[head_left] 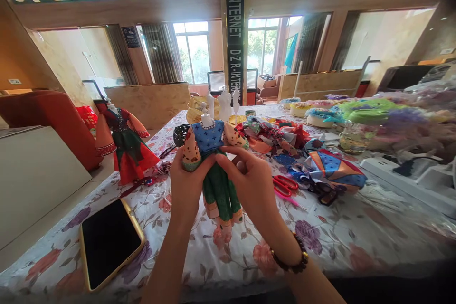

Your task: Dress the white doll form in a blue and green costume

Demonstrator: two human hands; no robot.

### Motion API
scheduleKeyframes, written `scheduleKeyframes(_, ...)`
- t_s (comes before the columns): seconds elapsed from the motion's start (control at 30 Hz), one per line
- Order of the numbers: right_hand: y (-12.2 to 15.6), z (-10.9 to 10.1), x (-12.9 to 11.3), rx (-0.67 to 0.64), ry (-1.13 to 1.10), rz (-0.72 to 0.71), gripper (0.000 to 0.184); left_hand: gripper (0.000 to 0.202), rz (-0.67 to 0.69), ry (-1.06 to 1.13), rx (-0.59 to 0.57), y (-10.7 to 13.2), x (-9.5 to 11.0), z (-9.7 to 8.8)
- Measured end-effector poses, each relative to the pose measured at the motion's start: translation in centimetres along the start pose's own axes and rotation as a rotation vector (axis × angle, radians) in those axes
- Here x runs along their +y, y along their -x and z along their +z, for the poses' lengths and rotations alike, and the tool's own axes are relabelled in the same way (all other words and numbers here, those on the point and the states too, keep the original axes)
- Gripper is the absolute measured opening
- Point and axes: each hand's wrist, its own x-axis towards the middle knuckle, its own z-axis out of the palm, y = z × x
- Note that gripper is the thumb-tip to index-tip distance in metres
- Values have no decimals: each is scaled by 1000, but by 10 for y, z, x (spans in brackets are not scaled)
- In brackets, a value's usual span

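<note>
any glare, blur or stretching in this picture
In the head view, windows are blown out; the phone looks stretched; clear plastic at the right edge is smeared; left hand, right hand and doll dress look fairly sharp.

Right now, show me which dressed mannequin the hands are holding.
The blue-bodiced mannequin, held at the waist by the left hand and right hand; the red-skirted mannequin stands untouched to the left.

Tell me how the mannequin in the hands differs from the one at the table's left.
The held mannequin has a blue top, green below; the left mannequin has a red skirt overlaid with dark green. The held mannequin's sleeves are patterned, the left mannequin's mostly plain coral. Both are dressed, with sleeves.
</note>
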Motion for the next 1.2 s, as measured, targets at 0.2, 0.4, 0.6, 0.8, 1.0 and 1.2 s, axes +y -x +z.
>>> scheduleKeyframes(0.2, 6, -24, 4, -21, 13, -147, 21, 37, 0, -33, -14, 2, 1, 0)
scheduleKeyframes(0.4, -5, -32, -3, -68, 227, -267, 14, 34, 10, -41, -35, 2, 1, -1)
scheduleKeyframes(0.6, -10, -19, 1, 87, 180, -285, 3, 35, 3, -31, -73, 2, 3, -1)
scheduleKeyframes(0.8, -10, -12, 5, 112, 245, -341, 5, 32, 11, -38, -80, 2, 4, -1)
scheduleKeyframes(1.0, -13, -10, 5, 123, 334, -381, 6, 34, 16, -17, -94, 4, 5, -2)
scheduleKeyframes(1.2, -13, -9, 2, 108, 342, -465, 9, 38, -7, 31, -139, 6, 5, -1)
